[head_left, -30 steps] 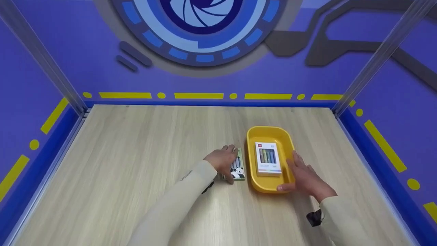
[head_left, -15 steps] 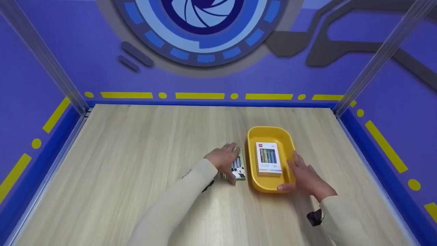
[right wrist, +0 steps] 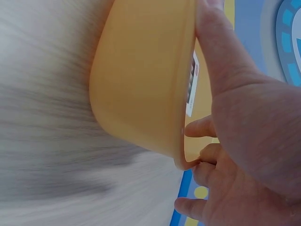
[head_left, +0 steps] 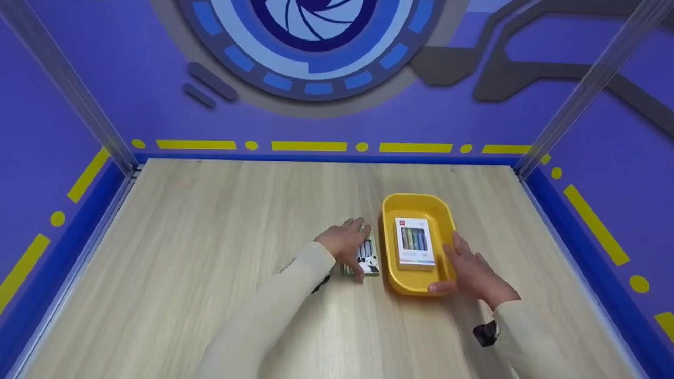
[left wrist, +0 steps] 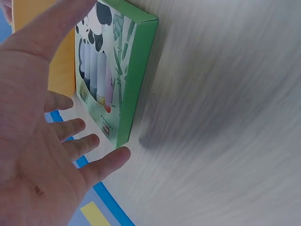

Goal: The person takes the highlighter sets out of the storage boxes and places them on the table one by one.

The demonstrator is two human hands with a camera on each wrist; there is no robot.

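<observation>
A flat green box with panda pictures point(head_left: 368, 258) lies on the table left of the yellow tray point(head_left: 390, 281). Crayon-like sticks show through its window in the left wrist view. My left hand point(head_left: 341, 243) is spread over this box, thumb toward its near end and fingers toward its far end; firm contact cannot be made out. Inside the tray lies a white box point(head_left: 415, 257) whose window shows coloured sticks. My right hand point(head_left: 476, 273) rests at the tray's right rim, its thumb on the near right corner. In the right wrist view some fingers reach over the rim point(right wrist: 181, 155).
The pale wooden table point(head_left: 210, 237) extends left of both hands. Blue-purple panels with yellow marks point(head_left: 196, 145) enclose it at the back and both sides. Metal posts point(head_left: 579, 95) stand in the back corners.
</observation>
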